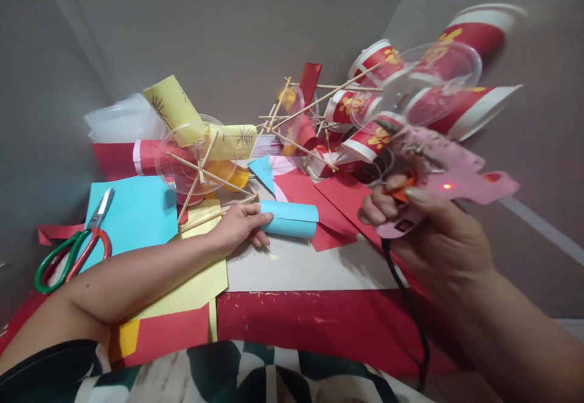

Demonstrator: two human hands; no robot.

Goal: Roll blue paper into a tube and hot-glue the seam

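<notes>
Pinching the left end of a blue paper tube (pixel 294 220), the left hand (pixel 241 227) is curled nearly closed, its underside partly hidden; the tube is in the middle, over a pale board (pixel 314 269) and red sheets (pixel 337 208), and whether it touches them cannot be told. On the right, the right hand (pixel 433 227) wraps round a pink glue gun (pixel 449 166), its nozzle hard to make out before the red cups (pixel 371 138). A black cord (pixel 411 306) drops out of sight at the near edge; the left forearm (pixel 159 269) covers part of a yellow sheet (pixel 205 278)
</notes>
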